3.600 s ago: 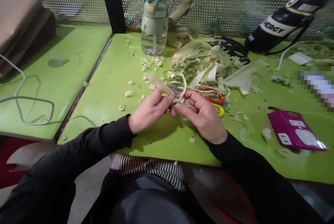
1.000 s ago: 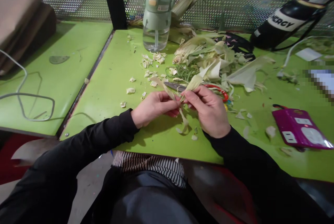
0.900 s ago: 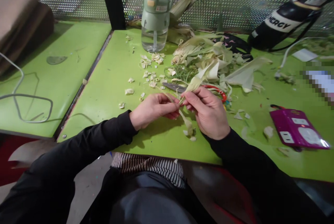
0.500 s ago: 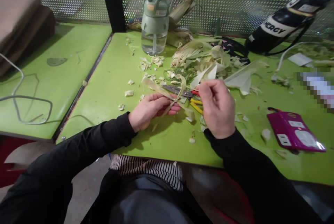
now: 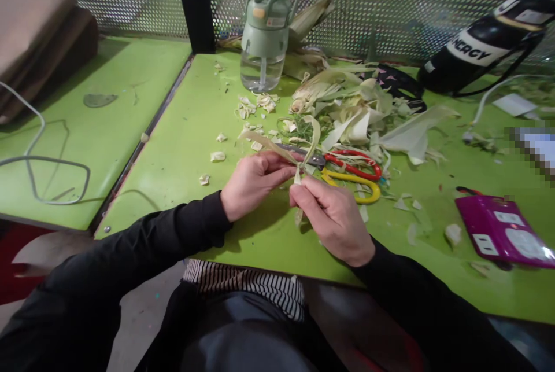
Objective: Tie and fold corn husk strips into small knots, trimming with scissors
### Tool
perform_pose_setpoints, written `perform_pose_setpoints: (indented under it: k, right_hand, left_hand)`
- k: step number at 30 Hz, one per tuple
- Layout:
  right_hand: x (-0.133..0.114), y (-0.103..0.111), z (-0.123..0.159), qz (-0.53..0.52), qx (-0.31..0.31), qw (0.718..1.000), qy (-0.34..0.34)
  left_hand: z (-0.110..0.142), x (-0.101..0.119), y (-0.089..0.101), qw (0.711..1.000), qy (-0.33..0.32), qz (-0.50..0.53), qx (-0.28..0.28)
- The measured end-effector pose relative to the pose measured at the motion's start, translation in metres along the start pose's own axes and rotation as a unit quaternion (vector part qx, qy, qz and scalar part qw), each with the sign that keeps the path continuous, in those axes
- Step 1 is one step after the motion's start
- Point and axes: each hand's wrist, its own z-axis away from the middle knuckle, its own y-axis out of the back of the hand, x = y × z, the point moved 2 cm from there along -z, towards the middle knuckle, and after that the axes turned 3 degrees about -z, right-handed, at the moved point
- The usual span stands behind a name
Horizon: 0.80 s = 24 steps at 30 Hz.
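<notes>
A knotted bow of pale corn husk strips (image 5: pixel 313 139) is between my two hands, its loops and ends sticking out. My left hand (image 5: pixel 255 181) is closed on it near the knot, thumb against fingers. With thumb and fingers pinched, my right hand (image 5: pixel 333 216) grips the husk's lower ends just below the knot. Right behind my hands lie scissors (image 5: pixel 353 178) with one red and one yellow handle, their blades partly hidden by the husk. Beyond them spreads a heap of corn husks (image 5: pixel 338 94), and small husk scraps (image 5: pixel 217 156) dot the green table (image 5: pixel 173 146).
A green water bottle (image 5: pixel 264 42) stands at the back, beside a black upright (image 5: pixel 196 10). At right are a leaning black bottle (image 5: pixel 481 42) and a purple packet-like object (image 5: pixel 498 227). Brown stacked material (image 5: pixel 39 30) and a cable (image 5: pixel 56 158) lie left.
My right hand has come left and down from above the scissors and now grips the husk ends. The scissors' handles are uncovered. The view has shifted slightly.
</notes>
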Motion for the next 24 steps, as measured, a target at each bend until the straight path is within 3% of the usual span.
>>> perform_pose_setpoints:
  k: [5, 8, 17, 19, 22, 24]
  right_hand:
    - [-0.007, 0.0, 0.005, 0.02, -0.001, 0.999, 0.042]
    - [-0.007, 0.0, 0.006, 0.039, -0.001, 0.997, 0.069]
    - [-0.002, -0.008, 0.011, 0.102, -0.014, 0.986, 0.129]
    - [-0.001, -0.003, 0.01, 0.12, 0.028, 0.981, 0.148]
    - [0.003, 0.012, 0.004, 0.161, 0.153, 0.964, 0.147]
    - [0.008, 0.017, -0.001, 0.216, 0.161, 0.956, 0.115]
  left_hand:
    - [0.005, 0.007, 0.004, 0.97, -0.086, -0.227, 0.025]
    - [0.008, 0.011, 0.003, 0.955, -0.109, -0.273, 0.031]
    - [0.011, 0.01, 0.002, 0.973, -0.104, -0.207, 0.018]
    - [0.006, 0.008, 0.005, 0.981, -0.071, -0.182, 0.013]
    - [0.001, 0.011, 0.008, 0.993, -0.045, -0.112, -0.003]
    - [0.001, 0.015, 0.007, 0.997, -0.034, -0.071, -0.013]
